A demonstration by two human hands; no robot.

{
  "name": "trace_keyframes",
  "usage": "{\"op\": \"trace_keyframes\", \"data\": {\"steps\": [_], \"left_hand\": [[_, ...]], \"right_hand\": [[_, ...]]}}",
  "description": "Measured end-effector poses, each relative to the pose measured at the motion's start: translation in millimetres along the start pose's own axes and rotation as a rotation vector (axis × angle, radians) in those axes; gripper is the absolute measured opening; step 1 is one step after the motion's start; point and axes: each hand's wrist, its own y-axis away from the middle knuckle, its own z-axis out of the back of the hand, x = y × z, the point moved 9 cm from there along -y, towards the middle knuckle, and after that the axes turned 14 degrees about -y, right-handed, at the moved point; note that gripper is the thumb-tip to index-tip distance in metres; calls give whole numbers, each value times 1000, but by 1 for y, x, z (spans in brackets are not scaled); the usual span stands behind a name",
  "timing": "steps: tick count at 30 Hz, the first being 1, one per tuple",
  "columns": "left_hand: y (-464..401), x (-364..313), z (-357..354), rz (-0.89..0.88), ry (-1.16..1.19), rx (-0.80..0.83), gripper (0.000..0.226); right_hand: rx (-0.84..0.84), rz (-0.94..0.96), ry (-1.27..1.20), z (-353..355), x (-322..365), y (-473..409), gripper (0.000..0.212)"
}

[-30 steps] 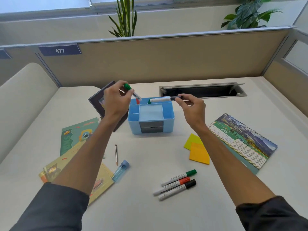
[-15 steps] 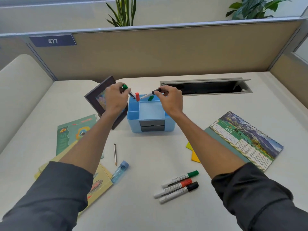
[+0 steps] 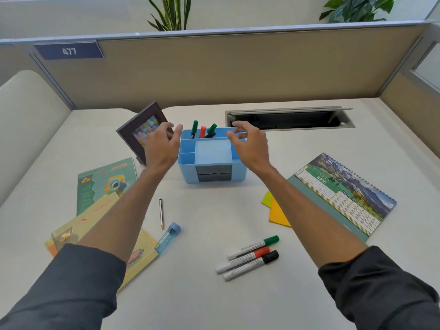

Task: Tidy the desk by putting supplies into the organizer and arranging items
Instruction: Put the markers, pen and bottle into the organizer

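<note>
A blue desk organizer (image 3: 190, 173) stands mid-desk. Several markers, with green (image 3: 194, 127), red (image 3: 202, 131) and green (image 3: 211, 128) caps showing, stand in its back compartment. My left hand (image 3: 162, 145) hovers at the organizer's left rim, fingers apart and empty. My right hand (image 3: 248, 145) hovers over the right rim, also empty with spread fingers. Three markers (image 3: 250, 257) lie on the desk in front, capped green, red and black. A pencil (image 3: 161, 213) and a blue tube (image 3: 167, 236) lie left of them.
A dark picture frame (image 3: 133, 136) leans behind my left hand. Booklets (image 3: 104, 186) lie at the left, yellow and orange sticky notes (image 3: 273, 210) and a desk calendar (image 3: 345, 194) at the right. A cable slot (image 3: 290, 119) opens behind the organizer, before the partition.
Both hands let go of the markers they held; those now stand in the organizer's back compartment. The hands have drawn back a little with fingers spread.
</note>
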Motion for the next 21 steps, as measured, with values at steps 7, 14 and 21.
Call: {"op": "trace_keyframes", "data": {"steps": [7, 14, 21], "left_hand": [[59, -10, -9, -81, 10, 34, 26], [119, -29, -30, -176, 20, 140, 20], [186, -53, -54, -302, -5, 326, 10]], "right_hand": [[65, -27, 68, 15, -16, 41, 21], [153, -81, 91, 29, -35, 84, 19], [217, -121, 170, 43, -54, 121, 18]]}}
